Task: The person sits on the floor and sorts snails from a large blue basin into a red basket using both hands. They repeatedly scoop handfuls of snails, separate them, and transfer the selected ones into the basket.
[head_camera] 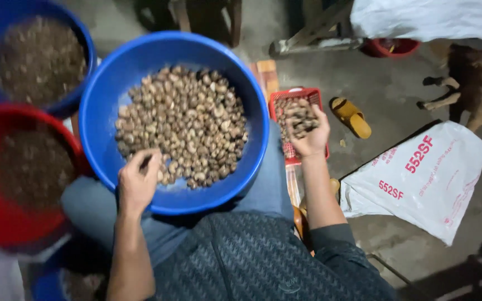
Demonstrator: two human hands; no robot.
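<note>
Blue plastic basin (107, 95) of nuts (182, 122) rests on the lap within reach, left hand (138, 181) pinching a small tool beside them, right hand (309, 134) clenching a handful just above the red basket (277, 103).

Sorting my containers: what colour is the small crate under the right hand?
Red, a slatted plastic crate, seen in the head view.

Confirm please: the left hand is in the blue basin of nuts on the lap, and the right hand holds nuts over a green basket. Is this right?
Not quite. In the head view the basket under the right hand is red, not green. The rest holds: the left hand is in the blue basin of nuts on the lap.
</note>
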